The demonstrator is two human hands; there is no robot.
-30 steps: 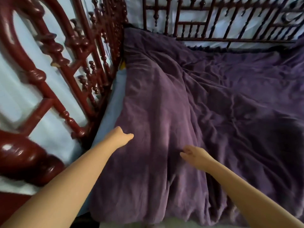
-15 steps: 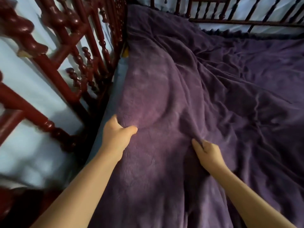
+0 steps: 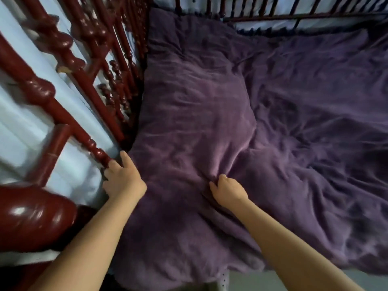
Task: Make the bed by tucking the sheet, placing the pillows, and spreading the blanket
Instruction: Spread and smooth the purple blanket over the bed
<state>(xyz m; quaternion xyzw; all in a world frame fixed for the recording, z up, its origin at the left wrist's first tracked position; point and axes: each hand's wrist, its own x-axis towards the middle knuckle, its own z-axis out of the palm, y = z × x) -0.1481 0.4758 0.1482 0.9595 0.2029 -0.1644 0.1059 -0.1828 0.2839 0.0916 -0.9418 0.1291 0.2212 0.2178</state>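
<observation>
Across the bed, the purple blanket (image 3: 231, 122) lies spread and wrinkled, raised in a hump toward 11 o'clock beside the red rail (image 3: 69, 114). Left hand (image 3: 123, 179) at 8 o'clock rests at the blanket's edge against the rail, fingers loosely spread, grip on nothing seen. Right hand (image 3: 227, 191) at 6 o'clock pinches a blanket fold, fingers curled.

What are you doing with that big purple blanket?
A person is making a bed. The fuzzy purple blanket covers the mattress but is wrinkled. The left hand is at the blanket's edge beside the carved dark red wooden bed frame. The right hand pinches a fold near the middle. A long bump, maybe a pillow, lies under the blanket.
</observation>
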